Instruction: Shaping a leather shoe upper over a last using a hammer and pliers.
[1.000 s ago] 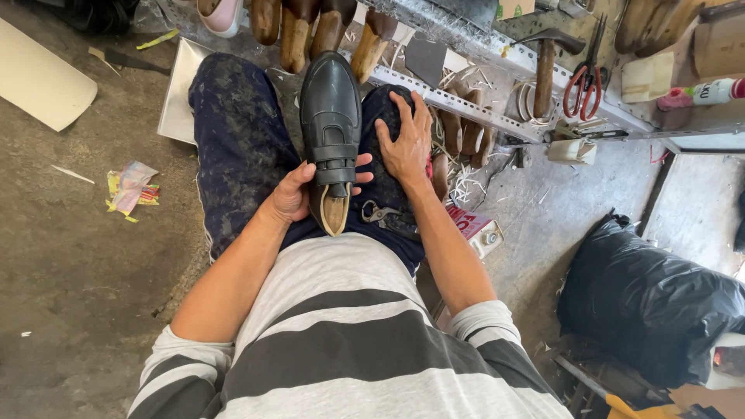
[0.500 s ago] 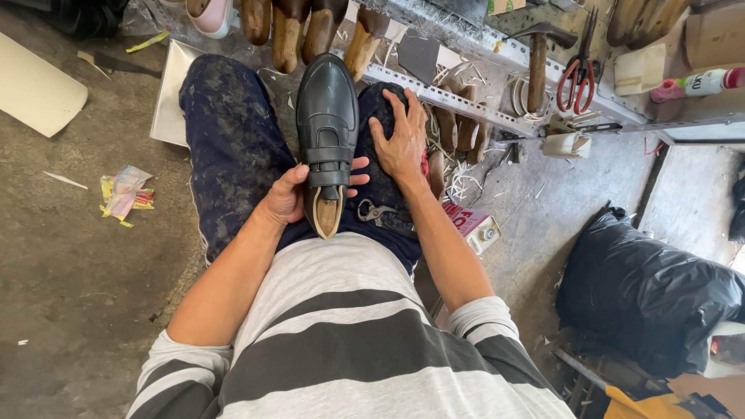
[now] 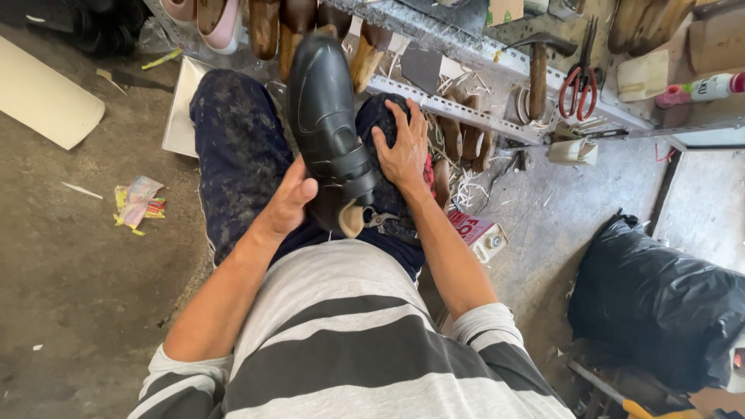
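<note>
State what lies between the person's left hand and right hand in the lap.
In the head view, a black leather shoe on a wooden last lies between the left hand and the right hand; both hands touch it.

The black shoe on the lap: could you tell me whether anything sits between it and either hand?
Nothing visible does. The left hand presses against the heel side of the black shoe, and the right hand lies flat on the knee, touching its other side.
</note>
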